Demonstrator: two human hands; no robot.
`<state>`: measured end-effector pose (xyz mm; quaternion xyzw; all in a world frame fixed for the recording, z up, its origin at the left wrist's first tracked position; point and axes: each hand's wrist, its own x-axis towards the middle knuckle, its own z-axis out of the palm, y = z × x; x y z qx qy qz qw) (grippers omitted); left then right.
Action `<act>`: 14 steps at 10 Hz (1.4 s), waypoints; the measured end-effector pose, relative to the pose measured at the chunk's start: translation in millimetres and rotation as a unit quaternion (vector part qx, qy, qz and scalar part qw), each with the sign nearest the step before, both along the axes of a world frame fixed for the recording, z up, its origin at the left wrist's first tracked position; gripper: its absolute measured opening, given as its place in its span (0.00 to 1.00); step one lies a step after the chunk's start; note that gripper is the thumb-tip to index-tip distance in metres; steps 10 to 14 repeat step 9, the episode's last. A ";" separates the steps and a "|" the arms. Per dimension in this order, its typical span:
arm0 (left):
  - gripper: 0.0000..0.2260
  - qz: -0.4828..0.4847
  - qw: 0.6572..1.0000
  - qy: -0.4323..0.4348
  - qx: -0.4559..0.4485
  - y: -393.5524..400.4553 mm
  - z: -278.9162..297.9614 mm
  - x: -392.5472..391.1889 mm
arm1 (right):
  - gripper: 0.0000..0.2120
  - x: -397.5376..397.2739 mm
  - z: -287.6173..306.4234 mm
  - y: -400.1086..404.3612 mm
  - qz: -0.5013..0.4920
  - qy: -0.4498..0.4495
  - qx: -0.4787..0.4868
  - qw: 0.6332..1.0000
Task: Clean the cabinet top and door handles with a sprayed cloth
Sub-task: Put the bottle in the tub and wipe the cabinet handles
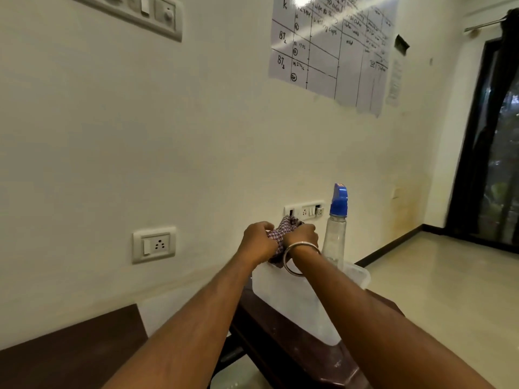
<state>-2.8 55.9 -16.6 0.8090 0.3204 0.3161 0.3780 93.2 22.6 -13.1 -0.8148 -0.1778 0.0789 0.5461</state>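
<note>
**Both hands bunch a checked cloth above a plastic tub**

A person's two bare arms reach in from the bottom of the frame and meet just below centre, where both hands grip a crumpled red-and-white checked cloth. The left hand has its fingers curled round the near, left side of the fabric; the right hand, with a plain silver metal bangle on its wrist, has its fingers clamped round the right side. The two hands sit close together, with the cloth bunched between them and a tail of it hanging toward the rim of a translucent white plastic tub directly below.

The tub stands on a dark brown wooden cabinet top in the lower centre of the frame. At the tub's far right end, just right of the right hand, a clear plastic spray bottle with a blue trigger head stands upright; whether it is inside the tub or behind it cannot be told.

A second dark brown surface fills the lower left corner. On the cream wall behind, a white socket plate sits left of the hands, a longer switch strip just above them, and a white hand-ruled chart hangs at upper right. A dark glass door closes the right edge.
</note>
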 end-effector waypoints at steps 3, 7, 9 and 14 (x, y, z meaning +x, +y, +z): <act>0.12 0.065 0.971 0.192 0.128 14.4 -18.7 20.3 | 0.22 8.6 -29.0 -3.3 0.022 -0.095 -0.113 0.989; 0.13 0.015 0.973 0.201 0.116 20.3 -38.7 17.4 | 0.19 9.3 -36.2 4.8 0.149 -0.142 -0.386 0.899; 0.13 -0.015 0.972 0.107 0.207 18.8 -39.6 -10.4 | 0.16 -1.5 -24.5 -6.1 0.133 -0.223 -0.395 0.881; 0.13 -0.015 0.972 0.107 0.207 18.8 -39.6 -10.4 | 0.16 -1.5 -24.5 -6.1 0.133 -0.223 -0.395 0.881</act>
